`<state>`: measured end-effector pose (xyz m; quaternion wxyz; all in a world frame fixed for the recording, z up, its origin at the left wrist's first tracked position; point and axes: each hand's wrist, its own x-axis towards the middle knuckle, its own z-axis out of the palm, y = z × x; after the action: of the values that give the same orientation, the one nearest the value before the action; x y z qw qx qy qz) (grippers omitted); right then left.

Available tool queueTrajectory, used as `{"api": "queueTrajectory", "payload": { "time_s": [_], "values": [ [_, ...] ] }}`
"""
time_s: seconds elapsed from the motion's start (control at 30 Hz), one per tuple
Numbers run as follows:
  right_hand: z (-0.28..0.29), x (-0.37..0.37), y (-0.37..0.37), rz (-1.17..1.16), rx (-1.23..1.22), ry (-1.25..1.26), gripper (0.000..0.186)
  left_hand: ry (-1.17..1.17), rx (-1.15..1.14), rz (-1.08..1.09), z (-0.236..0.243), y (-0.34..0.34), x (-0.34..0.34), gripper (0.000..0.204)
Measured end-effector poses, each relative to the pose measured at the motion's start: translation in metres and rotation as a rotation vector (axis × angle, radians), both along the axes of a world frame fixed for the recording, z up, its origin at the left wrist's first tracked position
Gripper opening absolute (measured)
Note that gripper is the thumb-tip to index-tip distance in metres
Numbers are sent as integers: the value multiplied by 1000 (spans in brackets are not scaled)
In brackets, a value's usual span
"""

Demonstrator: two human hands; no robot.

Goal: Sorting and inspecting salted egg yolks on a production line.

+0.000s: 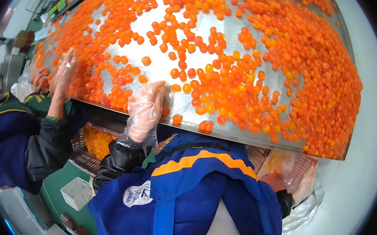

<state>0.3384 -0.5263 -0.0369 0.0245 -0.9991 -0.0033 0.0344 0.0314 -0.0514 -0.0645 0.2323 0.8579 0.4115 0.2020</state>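
Many glossy orange balls (221, 89), resembling salted egg yolks, lie over a wide metal tray (146, 20). My left hand (145, 109), in a clear plastic glove, is at the tray's near edge. Its fingers are stretched forward and close together over the metal, with loose orange balls on both sides; nothing shows in them. Low on the right, below the tray, my right hand (304, 185) is beside a red lattice basket (303, 167) and clear plastic film. Its fingers are mostly hidden, so I cannot tell what it holds.
A co-worker's gloved hand (66, 70) reaches over the tray at left. A dense heap of balls (326, 81) fills the right end. Beneath the edge sits a basket of orange-yellow pieces (96, 141). A white crate (75, 193) stands lower left; a scale (60, 6) is far left.
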Motion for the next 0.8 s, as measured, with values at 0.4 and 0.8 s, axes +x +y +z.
{"api": "queueTrajectory", "payload": {
  "time_s": [0.4, 0.8],
  "values": [
    [-54, 55, 212, 1040, -43, -25, 74, 323, 208, -682, -26, -45, 146, 83],
    [-53, 17, 269, 1013, 720, 142, 62, -63, -27, -541, 24, 15, 112, 38]
  ]
}}
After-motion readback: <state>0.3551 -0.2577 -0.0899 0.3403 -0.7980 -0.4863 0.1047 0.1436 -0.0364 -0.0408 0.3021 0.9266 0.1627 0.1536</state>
